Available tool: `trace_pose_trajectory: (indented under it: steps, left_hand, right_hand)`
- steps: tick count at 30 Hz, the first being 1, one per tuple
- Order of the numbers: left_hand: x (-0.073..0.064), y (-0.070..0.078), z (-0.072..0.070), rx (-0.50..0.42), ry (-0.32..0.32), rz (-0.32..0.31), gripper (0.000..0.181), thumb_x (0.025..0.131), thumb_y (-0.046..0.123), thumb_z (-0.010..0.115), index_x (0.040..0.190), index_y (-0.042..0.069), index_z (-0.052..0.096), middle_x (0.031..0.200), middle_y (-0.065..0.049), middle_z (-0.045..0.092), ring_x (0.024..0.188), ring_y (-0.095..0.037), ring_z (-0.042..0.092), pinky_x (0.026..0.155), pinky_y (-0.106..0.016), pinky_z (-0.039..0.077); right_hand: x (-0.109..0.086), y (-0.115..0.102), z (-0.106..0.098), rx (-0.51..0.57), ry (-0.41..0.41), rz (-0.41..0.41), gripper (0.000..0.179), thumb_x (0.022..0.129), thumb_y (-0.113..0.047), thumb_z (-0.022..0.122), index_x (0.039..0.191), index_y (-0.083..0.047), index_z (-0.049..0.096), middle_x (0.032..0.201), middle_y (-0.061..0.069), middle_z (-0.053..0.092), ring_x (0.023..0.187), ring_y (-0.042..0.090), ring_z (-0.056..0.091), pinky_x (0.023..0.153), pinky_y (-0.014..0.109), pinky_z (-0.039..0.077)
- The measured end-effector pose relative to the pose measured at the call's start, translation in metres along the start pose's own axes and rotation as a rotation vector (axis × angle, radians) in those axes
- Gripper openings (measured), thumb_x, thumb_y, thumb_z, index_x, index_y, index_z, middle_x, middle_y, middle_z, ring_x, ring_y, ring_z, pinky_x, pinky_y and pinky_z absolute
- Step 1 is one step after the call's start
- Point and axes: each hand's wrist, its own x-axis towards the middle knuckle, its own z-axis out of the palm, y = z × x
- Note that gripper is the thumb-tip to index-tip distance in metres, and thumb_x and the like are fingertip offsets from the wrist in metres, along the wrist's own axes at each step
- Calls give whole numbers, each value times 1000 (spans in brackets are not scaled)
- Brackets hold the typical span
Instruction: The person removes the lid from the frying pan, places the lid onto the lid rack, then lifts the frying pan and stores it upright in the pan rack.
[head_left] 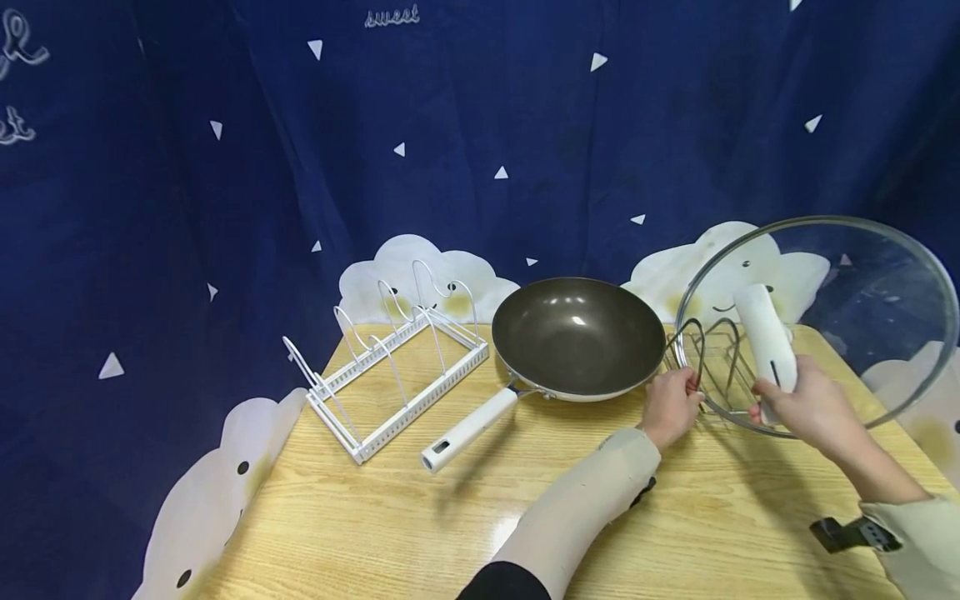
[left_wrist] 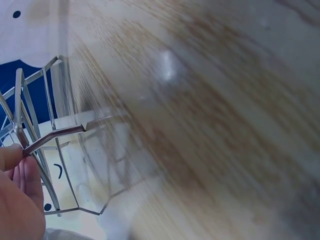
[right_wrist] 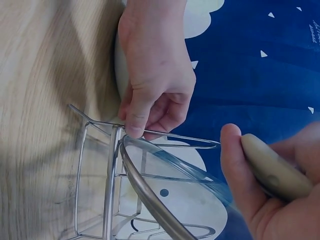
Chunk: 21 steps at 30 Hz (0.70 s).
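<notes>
My right hand (head_left: 813,408) grips the white handle (head_left: 767,333) of a large glass pan lid (head_left: 862,292), which is tilted up on edge. In the right wrist view, the lid's metal rim (right_wrist: 150,197) crosses the wires of a silver wire rack (right_wrist: 111,185) that stands on the table. Through the glass in the head view, part of that rack also shows. My left hand (head_left: 672,408) pinches a wire at the rack's near left end between thumb and fingers, as its thumb (right_wrist: 136,117) on the wire makes plain.
Left of the rack sits a dark wok (head_left: 577,333), its white handle (head_left: 472,429) pointing to the near left. Farther left stands a white rack (head_left: 423,400) with several upright wire loops. A blue curtain (head_left: 465,100) hangs behind the wooden table (head_left: 360,533).
</notes>
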Motion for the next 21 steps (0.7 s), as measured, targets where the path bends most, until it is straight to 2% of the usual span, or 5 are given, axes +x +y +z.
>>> trace_pose_trajectory:
  steps: [11,16,21]
  left_hand:
    - [1,2,0,-37,-23,-31,17,82,23,74,76,24,58,73,20,51,66,7,45,70,-12,38]
    - [1,2,-1,-41,-36,-47,19,82,23,74,75,24,56,72,20,50,65,6,45,68,-12,37]
    - [2,4,-1,-71,-52,-73,15,83,22,73,79,24,59,71,19,50,64,6,44,60,-9,37]
  right_hand:
    - [0,1,3,18,-8,6,57,95,-20,51,120,24,24,83,29,54,59,24,64,48,36,52]
    - [0,2,3,-26,0,6,58,94,-20,52,119,25,24,83,32,52,61,26,62,46,35,49]
    - [-1,0,1,-66,6,18,60,94,-23,53,119,24,26,85,33,50,64,29,57,46,35,46]
